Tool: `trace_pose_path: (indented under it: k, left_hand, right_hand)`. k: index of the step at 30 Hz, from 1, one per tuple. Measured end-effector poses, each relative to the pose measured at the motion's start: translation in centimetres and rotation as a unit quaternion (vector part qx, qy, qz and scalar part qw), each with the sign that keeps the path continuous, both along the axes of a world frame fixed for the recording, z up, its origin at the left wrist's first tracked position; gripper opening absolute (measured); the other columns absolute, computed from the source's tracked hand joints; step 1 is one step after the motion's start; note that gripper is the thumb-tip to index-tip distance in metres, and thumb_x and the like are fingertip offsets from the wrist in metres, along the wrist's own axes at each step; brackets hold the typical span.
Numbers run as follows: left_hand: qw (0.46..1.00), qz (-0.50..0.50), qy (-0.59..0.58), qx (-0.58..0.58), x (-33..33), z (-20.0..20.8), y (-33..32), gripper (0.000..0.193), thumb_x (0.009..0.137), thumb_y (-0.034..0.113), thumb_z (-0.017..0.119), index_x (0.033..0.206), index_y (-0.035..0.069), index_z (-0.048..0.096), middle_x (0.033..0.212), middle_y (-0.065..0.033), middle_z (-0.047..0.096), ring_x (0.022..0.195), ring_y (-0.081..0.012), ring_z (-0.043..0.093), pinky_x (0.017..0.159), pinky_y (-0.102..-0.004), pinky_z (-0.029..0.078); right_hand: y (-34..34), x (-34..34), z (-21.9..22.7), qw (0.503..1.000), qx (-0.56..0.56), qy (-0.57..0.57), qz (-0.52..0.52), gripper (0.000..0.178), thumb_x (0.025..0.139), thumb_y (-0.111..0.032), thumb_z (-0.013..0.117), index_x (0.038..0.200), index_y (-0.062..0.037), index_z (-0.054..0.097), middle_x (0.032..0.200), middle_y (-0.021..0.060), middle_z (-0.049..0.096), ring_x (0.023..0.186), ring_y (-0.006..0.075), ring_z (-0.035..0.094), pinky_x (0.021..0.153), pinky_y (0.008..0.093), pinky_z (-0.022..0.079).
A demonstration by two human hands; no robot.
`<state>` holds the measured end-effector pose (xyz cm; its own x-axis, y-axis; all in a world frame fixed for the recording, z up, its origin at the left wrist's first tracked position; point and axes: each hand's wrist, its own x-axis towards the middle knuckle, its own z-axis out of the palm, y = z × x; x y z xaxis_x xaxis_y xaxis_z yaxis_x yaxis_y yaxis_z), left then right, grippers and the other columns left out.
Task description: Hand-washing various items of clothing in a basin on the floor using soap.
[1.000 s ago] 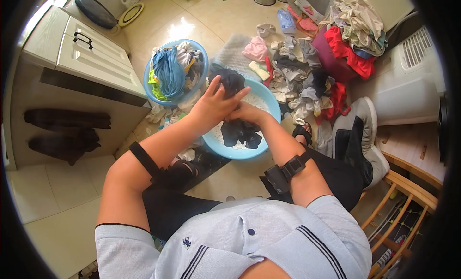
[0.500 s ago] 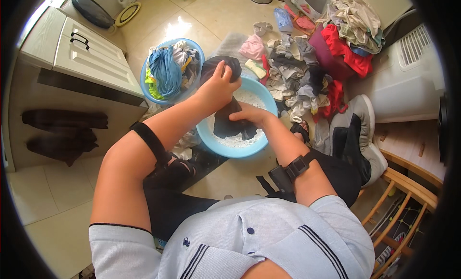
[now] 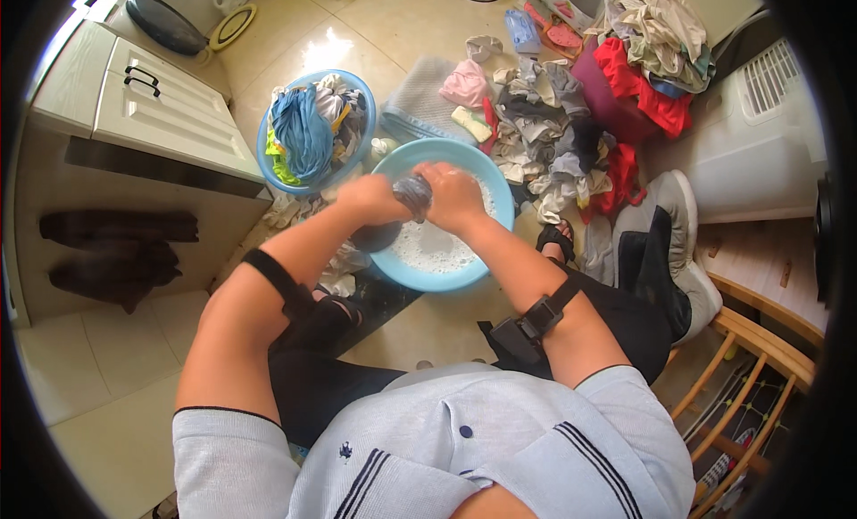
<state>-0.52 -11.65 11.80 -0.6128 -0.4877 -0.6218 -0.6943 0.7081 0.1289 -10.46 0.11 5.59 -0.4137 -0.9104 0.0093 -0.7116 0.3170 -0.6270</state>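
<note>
A light blue basin (image 3: 503,217) of white, sudsy water (image 3: 437,251) stands in front of me. Over its left part, my left hand (image 3: 368,199) is closed on a dark, wet cloth garment (image 3: 412,196), perhaps a sock. My right hand (image 3: 453,198) grips the same cloth from the right, close beside the left. Foam clings to the bunched part between the hands. Another dark part of the cloth hangs below my left hand, by the basin's left rim. The fingertips are partly blurred.
Beyond to the left is a blue tub (image 3: 370,131) of clothes. Right of the basin lies a heap of grey and white garments (image 3: 544,126). A soap bar (image 3: 471,124) and a grey mat (image 3: 420,95) lie behind the basin. A wooden rack (image 3: 759,340) stands at right.
The dark cloth, held up and stretched between both hands before, is now bunched lower between them. My left hand has moved down and left; my right hand has moved up to it.
</note>
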Motion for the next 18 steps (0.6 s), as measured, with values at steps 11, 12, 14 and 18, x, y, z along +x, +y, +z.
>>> trace_pose_path:
  k: [11,12,14,18]
  left_hand:
    - [0.882,0.393,0.168,0.199,2.4,-5.2,1.6,0.054,0.055,0.033,0.068,0.086,-0.011,0.062,0.083,-0.0192,0.062,0.075,-0.0250,0.062,0.065,-0.0314,0.048]
    - [0.881,0.395,0.169,0.199,2.3,-4.8,1.6,0.054,0.055,0.033,0.068,0.086,-0.011,0.062,0.083,-0.0192,0.062,0.075,-0.0250,0.062,0.065,-0.0314,0.048]
    - [0.913,0.356,0.149,0.128,2.1,-4.2,1.5,0.054,0.054,0.033,0.069,0.084,-0.011,0.061,0.083,-0.0205,0.063,0.073,-0.0273,0.063,0.066,-0.0337,0.049]
    - [0.941,0.310,0.108,0.081,2.0,-4.2,1.0,0.058,0.054,0.038,0.068,0.083,-0.012,0.061,0.084,-0.0228,0.062,0.076,-0.0293,0.063,0.068,-0.0347,0.048]
  right_hand:
    - [-0.6,1.7,-2.4,0.987,-0.152,-0.026,-0.044,0.061,0.059,-0.002,0.068,0.113,-0.0191,0.047,0.111,0.0134,0.043,0.101,0.0345,0.048,0.085,0.0406,0.041]
    - [-0.6,1.9,-2.3,0.987,-0.152,-0.026,-0.042,0.061,0.059,-0.002,0.068,0.113,-0.0191,0.047,0.111,0.0134,0.043,0.101,0.0345,0.048,0.085,0.0406,0.041]
    - [-0.3,2.2,-2.0,0.994,-0.105,-0.014,-0.017,0.073,0.057,-0.004,0.070,0.121,-0.0203,0.038,0.118,0.0139,0.035,0.102,0.0367,0.046,0.089,0.0418,0.038]
    - [0.0,2.4,-1.0,0.999,-0.043,-0.027,-0.015,0.079,0.058,-0.006,0.072,0.124,-0.0217,0.033,0.120,0.0130,0.032,0.104,0.0354,0.045,0.088,0.0411,0.040]
